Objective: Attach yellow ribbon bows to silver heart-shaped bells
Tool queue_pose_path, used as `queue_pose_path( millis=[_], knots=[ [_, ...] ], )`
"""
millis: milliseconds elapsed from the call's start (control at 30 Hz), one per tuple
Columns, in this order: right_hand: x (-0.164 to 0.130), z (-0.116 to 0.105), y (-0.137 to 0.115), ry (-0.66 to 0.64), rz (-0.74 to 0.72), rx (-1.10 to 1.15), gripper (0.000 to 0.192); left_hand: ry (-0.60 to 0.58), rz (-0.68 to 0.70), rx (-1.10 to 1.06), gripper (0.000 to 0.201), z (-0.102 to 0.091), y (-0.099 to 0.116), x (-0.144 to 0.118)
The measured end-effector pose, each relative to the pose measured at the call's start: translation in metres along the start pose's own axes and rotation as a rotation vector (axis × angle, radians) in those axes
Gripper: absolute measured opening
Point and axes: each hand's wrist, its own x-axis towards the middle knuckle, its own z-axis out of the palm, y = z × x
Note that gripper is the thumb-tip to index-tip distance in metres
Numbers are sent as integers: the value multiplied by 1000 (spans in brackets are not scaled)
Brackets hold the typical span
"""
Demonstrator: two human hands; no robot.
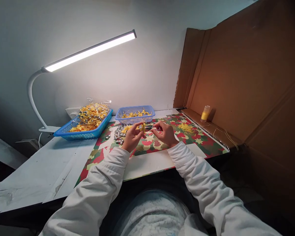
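Observation:
My left hand (133,136) is raised over the patterned mat, its thumb and fingers pinching a small yellow ribbon-like piece (144,127). Close to its right, my right hand (165,133) is closed in a pinch, pointing toward that piece. Something thin and dark shows between the two hands, too small to name. Left of my left hand lies a pile of shiny silver round pieces (118,133), which look like small bells. Some yellow pieces (126,128) lie beside them, partly hidden by the hand.
A blue basket (61,133) of yellow and silver pieces stands left, and a shallower basket (118,116) at the back. Yellow strings (186,127) lie right, near a yellow spool (205,114). A lit lamp (90,51) hangs above; a cardboard wall (248,75) borders the right.

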Motion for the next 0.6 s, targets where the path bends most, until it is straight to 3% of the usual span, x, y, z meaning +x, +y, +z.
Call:
queue_pose_path(
  millis=[267, 600],
  knots=[
    [-1, 5, 2, 15, -53, 14, 24, -17, -5, 6, 46, 0, -1, -1],
    [-1, 4, 1, 37, -12, 20, 22, -17, -4, -15, 46, 1, 1, -1]
  ],
)
